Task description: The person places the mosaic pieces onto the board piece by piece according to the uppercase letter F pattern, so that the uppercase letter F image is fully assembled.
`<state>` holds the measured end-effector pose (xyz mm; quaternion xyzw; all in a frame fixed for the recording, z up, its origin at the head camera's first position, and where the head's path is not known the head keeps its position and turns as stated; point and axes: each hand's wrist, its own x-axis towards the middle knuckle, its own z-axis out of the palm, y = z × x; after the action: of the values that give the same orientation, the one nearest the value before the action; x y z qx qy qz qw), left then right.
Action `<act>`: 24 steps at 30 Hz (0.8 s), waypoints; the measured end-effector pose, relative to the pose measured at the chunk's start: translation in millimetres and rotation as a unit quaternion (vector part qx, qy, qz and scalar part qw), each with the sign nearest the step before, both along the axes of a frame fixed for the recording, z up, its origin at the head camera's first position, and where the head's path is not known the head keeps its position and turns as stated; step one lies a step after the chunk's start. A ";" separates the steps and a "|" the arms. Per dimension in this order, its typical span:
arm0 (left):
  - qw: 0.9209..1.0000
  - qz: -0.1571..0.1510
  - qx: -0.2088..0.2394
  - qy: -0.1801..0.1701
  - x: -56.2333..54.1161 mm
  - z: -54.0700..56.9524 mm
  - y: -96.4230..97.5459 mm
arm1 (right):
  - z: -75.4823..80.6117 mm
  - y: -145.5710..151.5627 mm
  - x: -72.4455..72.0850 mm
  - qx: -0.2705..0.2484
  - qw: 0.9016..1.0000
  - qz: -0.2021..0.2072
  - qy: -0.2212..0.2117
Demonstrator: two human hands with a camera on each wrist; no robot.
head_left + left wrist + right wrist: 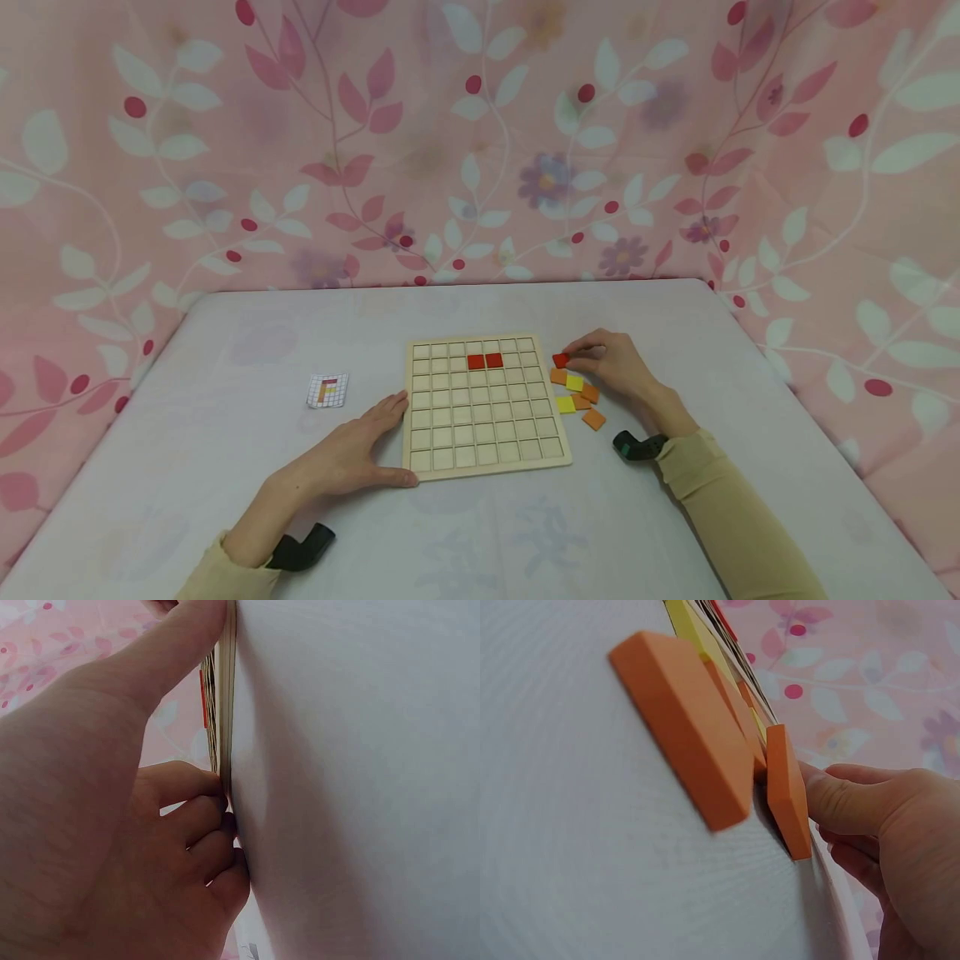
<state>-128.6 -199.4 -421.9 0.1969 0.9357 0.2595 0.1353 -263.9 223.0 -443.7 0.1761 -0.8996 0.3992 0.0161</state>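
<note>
My right hand (pixel 611 362) pinches a red square tile (pixel 561 360) between thumb and fingertips, just off the right edge of a wooden grid board (pixel 442 417). In the right wrist view, orange tiles hide the pinched tile. Two red tiles (pixel 484 362) lie side by side in the board's second row from the far edge. The left hand (pixel 352 446) rests at the board's near-left corner. Its fingertips touch the left edge, while the thumb (pixel 180 645) lies along the near edge.
Several orange tiles (pixel 593 419) and two yellow tiles (pixel 566 405) lie loosely along the board's right side. Left of the board is a small card (pixel 327 391) with a coloured grid pattern. A pale cloth covers the table (pixel 495 533); a floral curtain (pixel 420 150) hangs behind.
</note>
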 end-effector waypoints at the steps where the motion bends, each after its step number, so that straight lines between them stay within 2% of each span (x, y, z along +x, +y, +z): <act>1: 1.000 0.000 0.000 0.000 0.1 0.2 0.0 | 0.0 0.0 0.1 0.002 1.000 0.000 0.005; 8: 1.000 0.000 -0.002 -0.001 0.1 1.5 0.4 | -1.8 1.4 -1.7 0.013 0.999 0.008 0.043; 24: 1.000 0.000 -0.002 -0.001 0.0 1.0 0.3 | -0.4 0.7 -0.4 0.006 0.999 -0.012 0.032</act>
<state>-128.6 -199.0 -421.0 0.1965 0.9360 0.2579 0.1371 -264.4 223.7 -444.2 0.1776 -0.9030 0.3881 0.0489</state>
